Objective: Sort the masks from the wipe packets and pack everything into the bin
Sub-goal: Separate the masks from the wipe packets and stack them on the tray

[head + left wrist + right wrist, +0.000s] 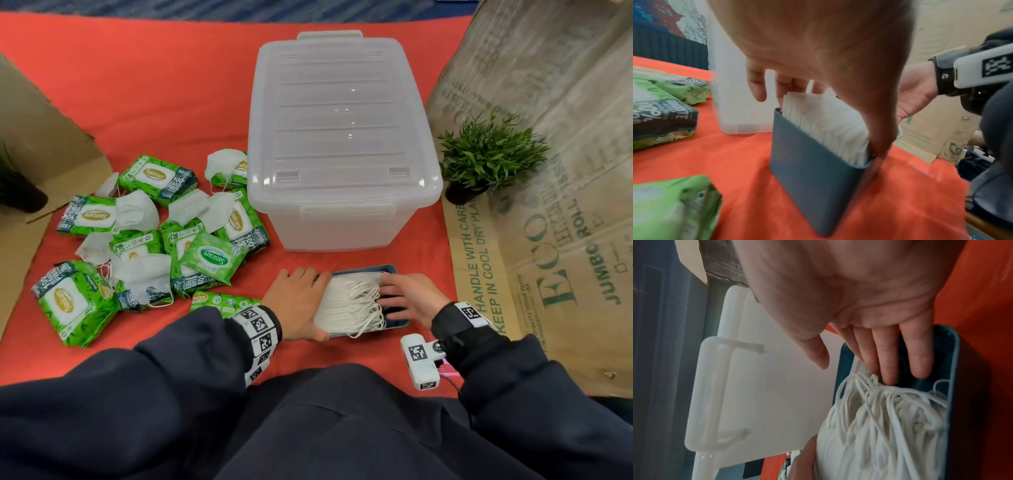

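Wipe packets point(219, 255) lie left of the bin point(342, 144), the mask box point(394, 323) before it, a plant point(489, 154) at its right.

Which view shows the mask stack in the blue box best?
Head view: the whole mask stack lies between both hands. Left wrist shows only its folded edges above the blue box; right wrist shows mainly tangled ear loops.
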Tool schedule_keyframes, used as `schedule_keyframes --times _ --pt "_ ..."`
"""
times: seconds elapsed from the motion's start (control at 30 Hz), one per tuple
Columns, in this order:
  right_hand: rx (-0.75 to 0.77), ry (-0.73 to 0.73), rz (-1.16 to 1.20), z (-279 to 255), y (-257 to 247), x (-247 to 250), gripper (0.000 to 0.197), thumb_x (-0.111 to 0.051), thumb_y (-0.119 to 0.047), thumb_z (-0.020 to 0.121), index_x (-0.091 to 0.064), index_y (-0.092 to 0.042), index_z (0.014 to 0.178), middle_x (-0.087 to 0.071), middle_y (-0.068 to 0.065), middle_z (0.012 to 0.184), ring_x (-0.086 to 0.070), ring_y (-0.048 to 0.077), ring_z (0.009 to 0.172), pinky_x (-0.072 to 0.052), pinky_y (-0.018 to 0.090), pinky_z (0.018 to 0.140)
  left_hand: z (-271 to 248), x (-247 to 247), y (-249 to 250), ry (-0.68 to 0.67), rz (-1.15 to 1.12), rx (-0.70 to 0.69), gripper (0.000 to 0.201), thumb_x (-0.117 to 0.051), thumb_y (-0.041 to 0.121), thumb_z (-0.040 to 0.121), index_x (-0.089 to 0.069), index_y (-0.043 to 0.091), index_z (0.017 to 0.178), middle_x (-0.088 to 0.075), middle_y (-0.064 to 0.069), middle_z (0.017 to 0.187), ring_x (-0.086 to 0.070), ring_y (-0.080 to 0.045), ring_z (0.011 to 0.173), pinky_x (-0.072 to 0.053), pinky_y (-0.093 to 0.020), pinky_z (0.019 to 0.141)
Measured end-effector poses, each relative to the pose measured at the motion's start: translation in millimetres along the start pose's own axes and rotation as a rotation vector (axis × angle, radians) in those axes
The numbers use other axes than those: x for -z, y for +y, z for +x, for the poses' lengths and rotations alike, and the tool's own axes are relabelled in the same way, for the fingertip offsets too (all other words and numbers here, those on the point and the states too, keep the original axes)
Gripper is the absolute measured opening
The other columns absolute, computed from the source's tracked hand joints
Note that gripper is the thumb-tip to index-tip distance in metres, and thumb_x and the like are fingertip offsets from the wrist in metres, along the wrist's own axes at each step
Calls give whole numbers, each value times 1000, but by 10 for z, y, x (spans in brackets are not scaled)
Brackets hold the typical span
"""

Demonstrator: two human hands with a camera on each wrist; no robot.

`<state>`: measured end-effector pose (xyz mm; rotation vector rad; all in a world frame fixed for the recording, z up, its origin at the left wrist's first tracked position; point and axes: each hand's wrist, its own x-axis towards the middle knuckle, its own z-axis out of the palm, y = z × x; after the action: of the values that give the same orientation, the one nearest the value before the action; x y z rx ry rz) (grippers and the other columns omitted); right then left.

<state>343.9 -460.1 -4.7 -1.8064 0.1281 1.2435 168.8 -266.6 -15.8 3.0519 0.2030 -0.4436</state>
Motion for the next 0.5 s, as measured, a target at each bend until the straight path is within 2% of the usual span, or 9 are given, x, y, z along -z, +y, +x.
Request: schedule_keyframes --times 0.07,0.17,0.2,0.27,0.33,0.4,0.43,0.5 --pt "-3 -9 14 -7 4 19 38 -63 -34 98 -65 -9 127 -74 10 118 -73 29 104 -59 46 84 -42 -47 -50 24 21 -31 125 -46 98 59 -37 13 150 -55 -5 128 -52 -27 109 -40 -47 88" --pt "1 -17 19 -32 6 22 36 -62 -33 99 -67 -8 123 -75 11 116 -73 29 102 -58 45 83 -140 -147 -158 31 56 -99 133 -30 105 63 -37 7 153 -51 -8 140 -47 -30 123 -33 -57 107" --pt "7 -13 9 -48 0 11 35 -63 -33 98 -68 -6 120 -76 11 110 -74 28 96 -58 43 79 -177 -158 -195 30 61 -113 133 -26 105 65 -37 6 154 -48 -9 145 -44 -32 130 -28 -61 113" --pt "34 24 -8 -84 -24 -25 31 -64 -29 98 -67 -1 109 -70 11 86 -69 26 72 -58 40 67 -254 -122 -266 11 47 -100 132 -25 105 67 -35 7 155 -42 -10 153 -36 -34 140 -23 -63 118" --pt "90 88 -20 -117 -53 -90 21 -66 -27 97 -60 -7 97 -52 8 73 -53 21 54 -56 38 56 -340 -72 -362 -36 -49 -28 128 -31 103 68 -30 12 158 -30 -10 161 -27 -32 147 -23 -58 120" --pt "183 149 -82 -141 -96 -195 21 -68 -28 97 -54 -14 89 -47 6 72 -46 17 53 -51 33 50 -422 -38 -513 -122 -288 97 121 -42 97 72 -25 15 160 -22 -9 164 -26 -30 148 -29 -51 120" --pt "242 160 -112 -161 -134 -276 22 -69 -28 96 -53 -15 87 -48 6 71 -47 17 54 -49 31 49 -457 -37 -616 -148 -408 157 115 -49 90 76 -28 15 160 -26 -9 162 -31 -29 146 -32 -46 119" --pt "338 118 -122 -229 -242 -497 20 -70 -27 95 -56 -15 87 -51 6 71 -49 19 59 -46 31 51 -541 -30 -859 -172 -570 251 87 -64 69 87 -44 15 152 -45 -8 148 -48 -24 134 -39 -36 112"
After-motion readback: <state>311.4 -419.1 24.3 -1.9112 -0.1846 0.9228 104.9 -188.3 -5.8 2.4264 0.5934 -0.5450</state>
